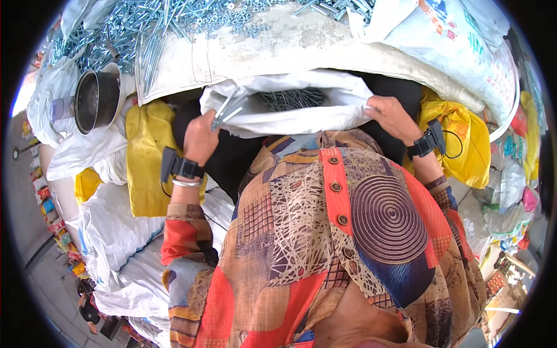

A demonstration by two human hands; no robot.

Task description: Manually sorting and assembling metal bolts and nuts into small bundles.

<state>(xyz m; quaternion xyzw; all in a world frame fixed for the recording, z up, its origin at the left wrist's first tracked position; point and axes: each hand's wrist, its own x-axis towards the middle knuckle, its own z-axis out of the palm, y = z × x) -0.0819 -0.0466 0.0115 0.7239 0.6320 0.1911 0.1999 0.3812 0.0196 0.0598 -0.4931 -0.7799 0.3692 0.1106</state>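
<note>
Now the left hand (200,136) is closed around a few long silver metal bolts (227,111) at the mouth of the white woven sack (301,116), while the right hand (390,116) pinches the sack's rim. I think it is best to keep the rim pulled wide, so the bolts can drop inside cleanly. A yellow plastic bag (148,156) lies left; a white printed sack (458,40) is at upper right.

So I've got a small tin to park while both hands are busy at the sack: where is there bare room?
The best patch is the bare pale tabletop, between the bolt heap and the white sack's mouth. The left hand holds bolts at the sack's left edge; the right hand grips its right edge. Left is crowded by a metal pot and yellow bags; right by printed sacks.
</note>
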